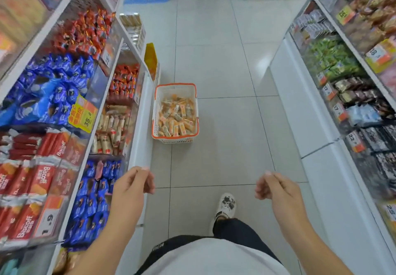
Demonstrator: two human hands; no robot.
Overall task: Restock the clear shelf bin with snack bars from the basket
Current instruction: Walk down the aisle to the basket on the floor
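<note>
A white plastic basket with an orange rim (157, 111) sits on the tiled floor (225, 124) against the left shelving's base, full of orange-and-white wrapped snack bars (176, 118). The clear shelf bin (113, 124) beside it holds similar bars. The left hand (134, 181) and right hand (273, 185) hover apart, fingers loosely curled, empty.

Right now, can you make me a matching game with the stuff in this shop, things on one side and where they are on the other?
Things:
1. basket
2. snack bars
3. left hand
4. blue packets

Places:
A. inside the basket
B. on the shelves at the left
C. on the floor by the left shelves
D. in the air, holding nothing

Pairs: 1-C, 2-A, 3-D, 4-B
</note>
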